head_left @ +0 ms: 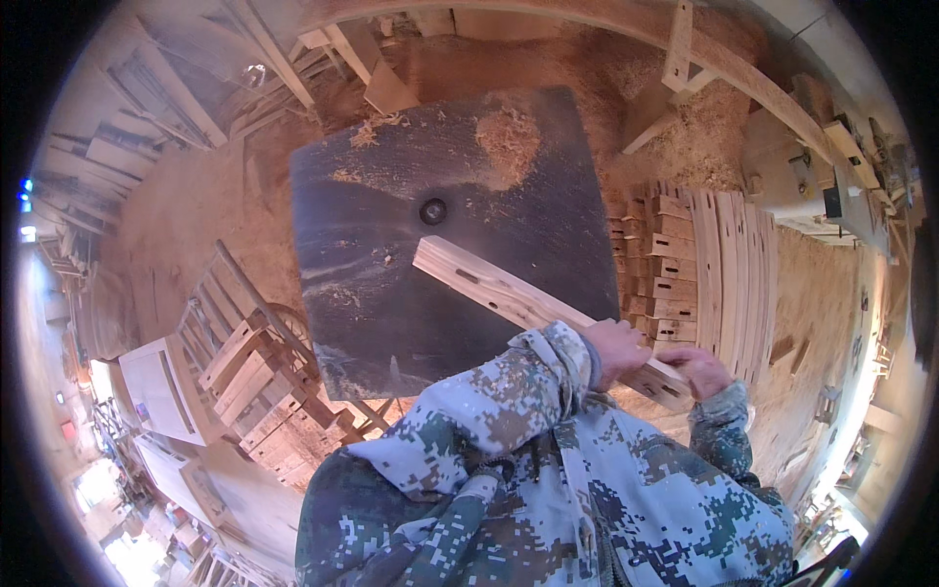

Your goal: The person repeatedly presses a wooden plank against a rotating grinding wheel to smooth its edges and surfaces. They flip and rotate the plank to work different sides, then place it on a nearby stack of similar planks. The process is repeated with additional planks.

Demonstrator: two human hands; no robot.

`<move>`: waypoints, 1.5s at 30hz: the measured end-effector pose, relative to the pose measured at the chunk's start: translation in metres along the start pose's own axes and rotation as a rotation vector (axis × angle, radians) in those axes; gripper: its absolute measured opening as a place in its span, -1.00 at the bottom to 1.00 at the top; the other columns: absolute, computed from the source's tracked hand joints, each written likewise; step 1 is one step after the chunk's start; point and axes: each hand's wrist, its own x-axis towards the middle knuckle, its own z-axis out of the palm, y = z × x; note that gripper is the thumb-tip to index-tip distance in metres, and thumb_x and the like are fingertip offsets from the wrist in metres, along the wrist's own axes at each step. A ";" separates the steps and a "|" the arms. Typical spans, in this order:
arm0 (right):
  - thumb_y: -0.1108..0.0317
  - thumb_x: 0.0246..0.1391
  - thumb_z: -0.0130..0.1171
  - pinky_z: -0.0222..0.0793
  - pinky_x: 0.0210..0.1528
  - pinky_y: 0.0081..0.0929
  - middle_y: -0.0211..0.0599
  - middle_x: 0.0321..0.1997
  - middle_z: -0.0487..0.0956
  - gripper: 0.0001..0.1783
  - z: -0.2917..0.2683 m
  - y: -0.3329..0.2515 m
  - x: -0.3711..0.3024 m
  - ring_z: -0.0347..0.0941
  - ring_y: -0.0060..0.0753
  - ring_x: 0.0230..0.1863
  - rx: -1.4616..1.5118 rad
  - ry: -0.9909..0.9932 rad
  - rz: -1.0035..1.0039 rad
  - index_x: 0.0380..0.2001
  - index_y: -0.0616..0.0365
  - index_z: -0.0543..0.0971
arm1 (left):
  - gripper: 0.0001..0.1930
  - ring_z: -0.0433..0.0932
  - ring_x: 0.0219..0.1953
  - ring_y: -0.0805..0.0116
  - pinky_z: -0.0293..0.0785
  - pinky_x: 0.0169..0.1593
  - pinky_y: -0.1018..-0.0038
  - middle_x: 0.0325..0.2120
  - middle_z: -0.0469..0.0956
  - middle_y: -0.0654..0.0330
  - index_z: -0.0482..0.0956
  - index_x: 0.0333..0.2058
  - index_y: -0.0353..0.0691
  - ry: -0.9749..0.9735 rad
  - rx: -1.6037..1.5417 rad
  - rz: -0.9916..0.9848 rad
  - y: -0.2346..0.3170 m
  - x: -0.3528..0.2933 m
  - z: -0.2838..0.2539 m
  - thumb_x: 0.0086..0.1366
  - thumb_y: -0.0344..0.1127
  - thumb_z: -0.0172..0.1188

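Note:
A pale wooden bar (pixel 509 295) with slots cut in it reaches slantwise over a dark, square-topped machine table (pixel 391 303). Around its near right end are both of my hands, close together. My left hand (pixel 614 347) is closed on the bar from above, and my right hand (pixel 699 372) grips it close to the end, with some fingers hidden. The bar's far end lies a little below a round dark spindle (pixel 432 210) in the tabletop. Sawdust (pixel 509 142) is heaped toward the table's far edge.
Slotted wooden bars (pixel 675 274) are stacked just right of the table. At the left, more cut pieces (pixel 259 382) sit on a cart-like frame beside white panels (pixel 166 386). Shavings cover the floor beyond, where a curved wooden beam (pixel 753 83) spans the far right.

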 end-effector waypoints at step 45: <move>0.45 -0.13 0.41 0.42 0.13 0.02 0.06 -0.03 0.56 -0.33 0.259 -0.053 0.126 0.46 0.27 0.07 -1.035 0.620 -0.260 0.14 0.23 0.49 | -0.85 0.53 -0.31 0.22 0.40 -0.12 0.28 -0.51 0.56 0.26 0.57 -0.51 -0.04 0.848 0.121 -0.078 -0.206 -0.129 -0.067 0.17 -0.21 0.33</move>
